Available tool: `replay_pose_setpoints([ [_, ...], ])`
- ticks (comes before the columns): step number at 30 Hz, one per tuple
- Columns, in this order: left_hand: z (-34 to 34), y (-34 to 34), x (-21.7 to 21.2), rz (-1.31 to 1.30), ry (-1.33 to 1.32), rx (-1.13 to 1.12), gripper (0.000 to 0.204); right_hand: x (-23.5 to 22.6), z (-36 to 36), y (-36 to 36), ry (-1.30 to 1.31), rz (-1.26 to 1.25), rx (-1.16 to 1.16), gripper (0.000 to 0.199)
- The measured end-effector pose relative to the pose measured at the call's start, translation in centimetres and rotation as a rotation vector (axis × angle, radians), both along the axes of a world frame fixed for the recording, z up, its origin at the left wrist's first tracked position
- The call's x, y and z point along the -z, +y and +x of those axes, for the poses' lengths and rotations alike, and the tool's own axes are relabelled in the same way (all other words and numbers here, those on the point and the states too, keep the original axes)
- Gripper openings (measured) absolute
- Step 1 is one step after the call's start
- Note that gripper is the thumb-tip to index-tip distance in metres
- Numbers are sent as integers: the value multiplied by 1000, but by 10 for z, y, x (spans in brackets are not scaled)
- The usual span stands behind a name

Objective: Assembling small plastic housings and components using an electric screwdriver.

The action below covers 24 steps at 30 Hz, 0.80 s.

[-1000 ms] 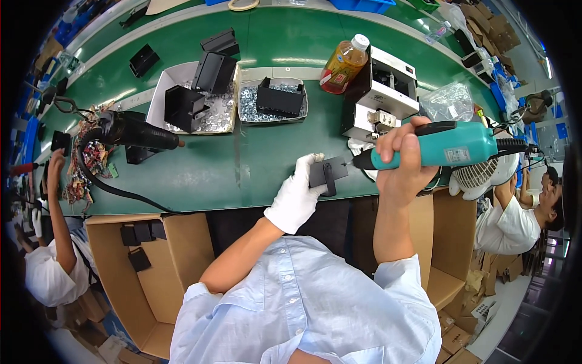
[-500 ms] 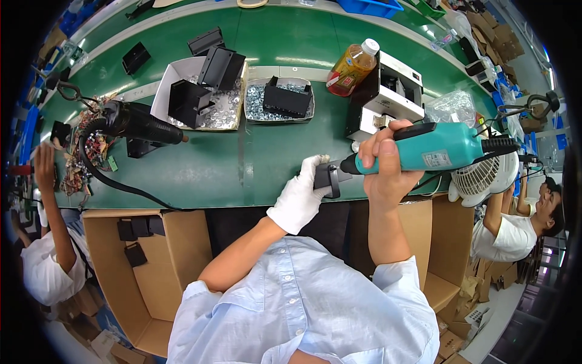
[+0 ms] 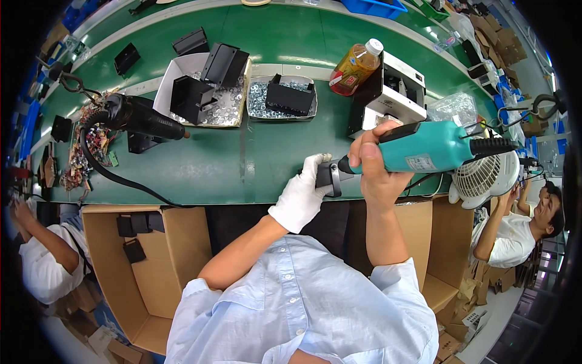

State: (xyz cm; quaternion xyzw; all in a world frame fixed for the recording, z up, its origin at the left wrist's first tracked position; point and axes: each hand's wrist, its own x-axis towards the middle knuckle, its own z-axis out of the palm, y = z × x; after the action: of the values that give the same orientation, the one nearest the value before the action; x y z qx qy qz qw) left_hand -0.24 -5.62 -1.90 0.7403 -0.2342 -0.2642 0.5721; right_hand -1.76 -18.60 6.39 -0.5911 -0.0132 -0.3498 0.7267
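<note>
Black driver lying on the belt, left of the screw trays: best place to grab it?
Grip the black driver around its thick barrel, coming from above. It lies flat, tip pointing right, and its hose leaves the left end, so the mid-barrel is clear for the fingers.

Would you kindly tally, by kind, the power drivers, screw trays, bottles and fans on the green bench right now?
Power drivers: 2, a teal one in the right hand and a black one lying on the bench.
Trays of screws: 2, a white box and a shallow tray.
Bottles: 1, amber.
Fans: 1, white.
Total: 6.
</note>
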Motion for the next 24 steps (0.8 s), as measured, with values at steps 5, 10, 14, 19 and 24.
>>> replay_pose_setpoints([
  [5, 0, -1, 0, -15, -10, 1, 62, 6, -5, -2, 27, -76, 64, 29],
  [10, 4, 0, -8, -11, 52, -24, 63, -10, -21, -6, 14, -9, 128, 29],
  [14, 3, 4, -12, -54, 112, -80, 63, 1, -42, -34, 80, -112, 458, 49],
  [19, 4, 13, -17, -220, 92, -239, 62, 25, -57, -44, -68, -629, 898, 88],
  [24, 1, 23, -44, -247, 147, -237, 62, 30, -58, 11, 453, -638, -78, 109],
])
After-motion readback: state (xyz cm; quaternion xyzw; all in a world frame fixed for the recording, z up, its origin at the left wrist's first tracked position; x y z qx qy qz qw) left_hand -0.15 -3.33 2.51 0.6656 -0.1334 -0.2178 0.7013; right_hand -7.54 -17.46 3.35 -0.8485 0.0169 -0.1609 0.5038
